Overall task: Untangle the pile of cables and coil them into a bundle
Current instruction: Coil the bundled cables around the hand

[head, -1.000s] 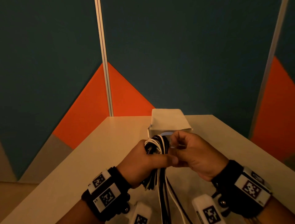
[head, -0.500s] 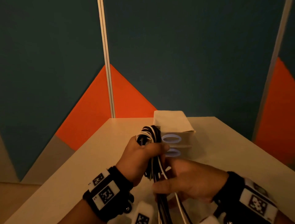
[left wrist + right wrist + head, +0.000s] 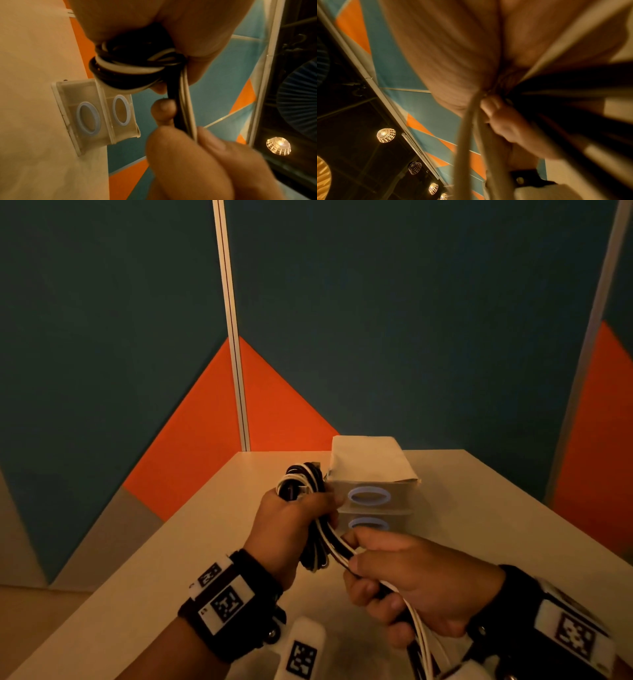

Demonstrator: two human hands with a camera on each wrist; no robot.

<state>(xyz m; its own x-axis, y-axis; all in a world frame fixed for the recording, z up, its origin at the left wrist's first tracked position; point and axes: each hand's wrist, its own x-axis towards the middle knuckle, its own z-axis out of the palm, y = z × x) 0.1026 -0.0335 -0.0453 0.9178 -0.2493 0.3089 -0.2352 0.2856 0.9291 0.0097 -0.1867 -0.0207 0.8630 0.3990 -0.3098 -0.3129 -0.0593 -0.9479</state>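
Left hand: we see our left hand (image 3: 291, 529) wrapped around a looped bundle of black and white cables (image 3: 303, 479), fingers and thumb curled about it, held above the surface (image 3: 164, 570).
Cables: the loops stick out over the top of the left fist; from under it the loose strands run down and toward us into the other hand. In the left wrist view the coil (image 3: 126, 70) sits tight under the fingers, with straight strands leaving it.
Right hand: our right hand (image 3: 414, 580) grips the trailing strands, fingers curled round them, just beside and nearer to us than the left one. Its wrist view is blurred, yet pale and dark strands (image 3: 467, 135) pass through the grip.
Box: a small clear-fronted drawer box (image 3: 373, 474) with two blue oval rings stands on the surface just behind the hands.
Backdrop: teal and orange wall panels (image 3: 411, 320) rise behind the surface.
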